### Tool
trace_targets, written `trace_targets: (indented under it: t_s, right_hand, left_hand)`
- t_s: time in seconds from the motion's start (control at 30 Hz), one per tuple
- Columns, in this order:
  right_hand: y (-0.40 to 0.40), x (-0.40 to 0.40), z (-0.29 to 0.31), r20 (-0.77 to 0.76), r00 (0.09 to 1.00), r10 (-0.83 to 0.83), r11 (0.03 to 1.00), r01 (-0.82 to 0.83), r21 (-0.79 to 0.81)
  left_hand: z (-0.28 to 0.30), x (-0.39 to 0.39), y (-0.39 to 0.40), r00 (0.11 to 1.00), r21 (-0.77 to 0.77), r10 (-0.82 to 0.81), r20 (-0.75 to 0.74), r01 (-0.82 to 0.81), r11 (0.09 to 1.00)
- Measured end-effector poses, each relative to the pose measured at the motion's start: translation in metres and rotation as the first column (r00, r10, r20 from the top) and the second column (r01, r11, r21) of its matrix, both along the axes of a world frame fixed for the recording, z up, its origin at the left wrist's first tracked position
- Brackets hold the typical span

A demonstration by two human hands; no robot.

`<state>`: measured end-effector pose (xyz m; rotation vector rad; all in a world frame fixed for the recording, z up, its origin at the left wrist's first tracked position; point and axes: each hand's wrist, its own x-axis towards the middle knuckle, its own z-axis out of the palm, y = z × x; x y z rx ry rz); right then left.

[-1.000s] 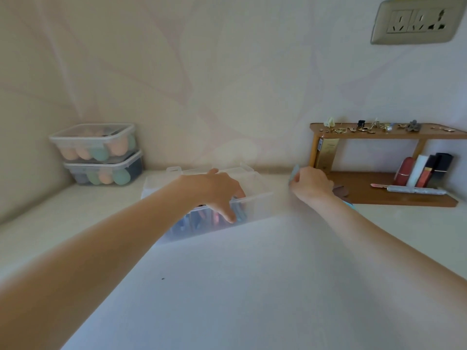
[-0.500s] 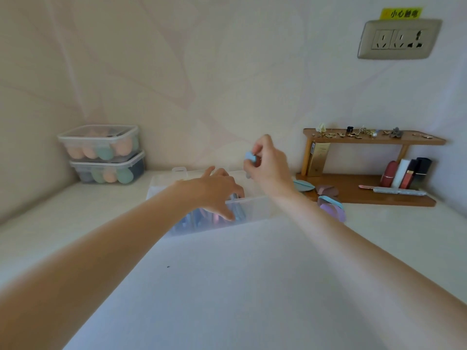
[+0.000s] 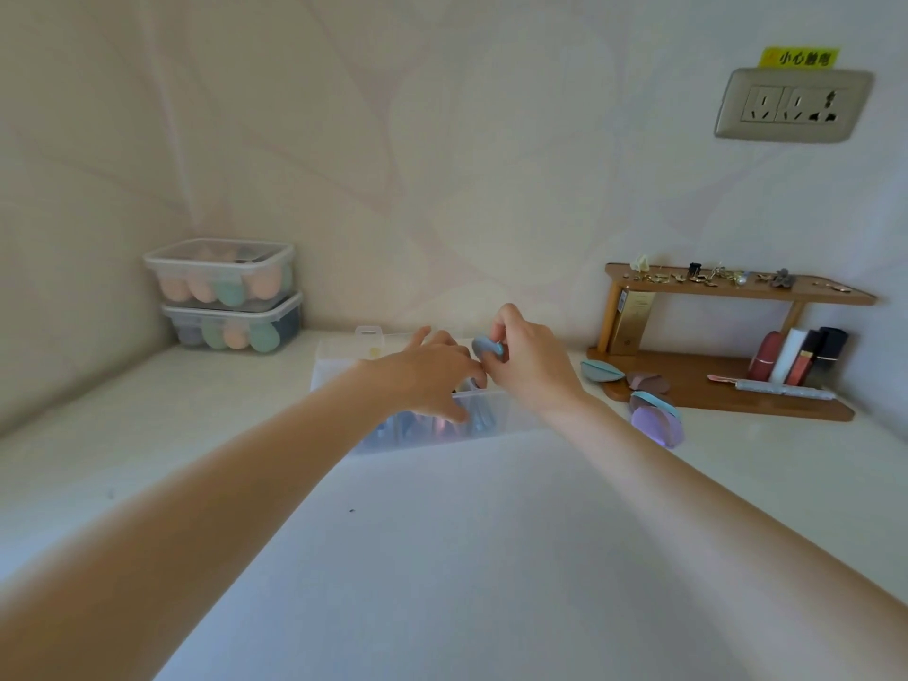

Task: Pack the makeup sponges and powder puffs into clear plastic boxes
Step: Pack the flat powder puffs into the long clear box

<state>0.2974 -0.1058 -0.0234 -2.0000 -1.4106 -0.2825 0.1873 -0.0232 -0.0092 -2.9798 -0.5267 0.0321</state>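
The right hand [image 3: 528, 361] pinches a small blue powder puff [image 3: 487, 347] between the thumb and the fingers, and holds it above the open clear box [image 3: 496, 415] that stands on the white table [image 3: 467, 557]. The left hand [image 3: 427, 376] rests on the front wall of this box, with the fingers spread and reaching down inside; it grips nothing that can be seen. Blue and pink puffs already lie in the box, but they are blurred. More puffs [image 3: 656, 420], blue, brown and purple, lie on the table to the right of the box, near a wooden shelf [image 3: 737, 292]. In the left corner two closed boxes [image 3: 223, 294] with sponges are stacked, one on the other. A wall socket [image 3: 791, 110] is high at the right.
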Motion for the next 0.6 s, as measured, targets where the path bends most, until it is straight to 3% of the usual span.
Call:
trace_targets:
  t_s: [0.23, 0.4, 0.6]
  right_hand:
    - [-0.001, -0.001, 0.008, 0.037, 0.999, -0.039, 0.999, 0.039, -0.001]
    - [-0.001, -0.005, 0.01, -0.002, 1.0, -0.019, 0.996, 0.019, 0.084]
    - [0.001, -0.004, -0.002, 0.058, 0.997, -0.055, 0.998, 0.054, 0.006]
  left_hand:
    - [-0.003, 0.0, 0.0, 1.0, -0.02, 0.009, 0.017, -0.008, 1.0]
    - [-0.006, -0.002, -0.004, 0.999, -0.031, 0.023, 0.032, -0.022, 0.999]
    - [-0.004, -0.004, -0.006, 0.999, -0.041, 0.024, 0.036, -0.023, 0.999]
